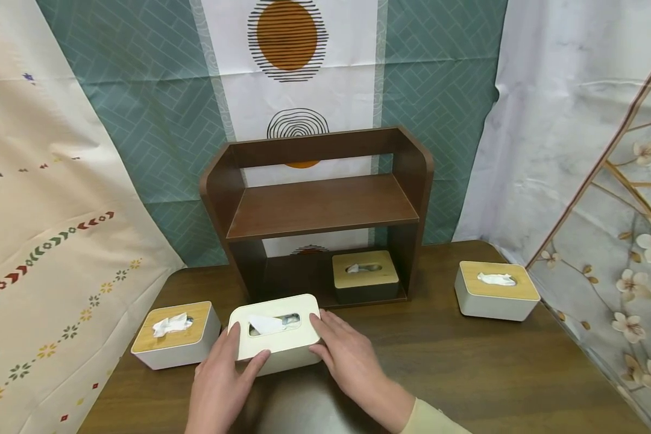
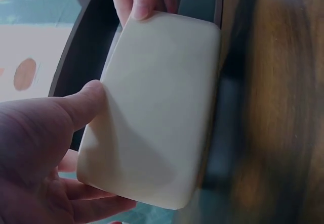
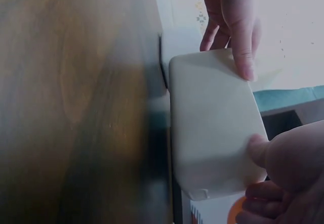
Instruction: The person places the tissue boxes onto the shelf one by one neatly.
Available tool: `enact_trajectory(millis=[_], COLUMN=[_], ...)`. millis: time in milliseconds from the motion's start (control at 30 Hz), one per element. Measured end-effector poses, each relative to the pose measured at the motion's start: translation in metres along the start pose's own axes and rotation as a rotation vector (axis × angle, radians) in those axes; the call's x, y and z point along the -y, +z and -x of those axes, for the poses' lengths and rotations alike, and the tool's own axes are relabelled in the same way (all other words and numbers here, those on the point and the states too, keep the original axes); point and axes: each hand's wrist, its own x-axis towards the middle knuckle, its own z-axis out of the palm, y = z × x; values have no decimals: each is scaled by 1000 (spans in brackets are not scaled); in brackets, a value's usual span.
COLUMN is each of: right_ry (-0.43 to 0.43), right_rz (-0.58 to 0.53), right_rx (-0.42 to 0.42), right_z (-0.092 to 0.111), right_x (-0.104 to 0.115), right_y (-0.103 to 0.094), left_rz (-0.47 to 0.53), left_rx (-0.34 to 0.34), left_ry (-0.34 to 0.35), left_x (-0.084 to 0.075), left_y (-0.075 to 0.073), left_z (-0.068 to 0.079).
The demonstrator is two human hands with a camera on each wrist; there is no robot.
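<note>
Both hands grip a cream tissue box (image 1: 290,360) with a white tissue poking from its oval slot. My left hand (image 1: 219,377) holds its left end, thumb on the near side. At the right end my right hand (image 1: 352,355) has its fingers over the edge and the thumb on the near side. The left wrist view shows the smooth near face of the tissue box (image 2: 157,102) between both thumbs. In the right wrist view the tissue box (image 3: 212,118) appears close over the wooden table.
A dark brown two-tier shelf (image 1: 325,205) stands at the back. On its lower tier sits a dark tissue box (image 1: 366,292) with a wooden lid. White wood-lidded tissue boxes stand at left (image 1: 181,355) and right (image 1: 493,306) on the table (image 1: 439,374). Patterned cloths hang around.
</note>
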Motion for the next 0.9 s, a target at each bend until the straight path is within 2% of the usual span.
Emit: enact_trajectory(millis=[267,400,533,900], right_ry=[16,3,-8,-35], right_rz=[-23,-19,-3,1], right_rx=[-24,-50,-60,-13], right_z=[-7,-14,-21,-43], right_x=[-14,-21,-26,-40], right_y=[-7,-8,-9,-5], left_rz=[41,62,80,79], left_rx=[-89,-110,-123,-110], left_ry=[70,82,86,77], left_x=[-13,-17,-19,-15], left_y=[5,10,14,21], left_z=[-17,-27,-36,-57])
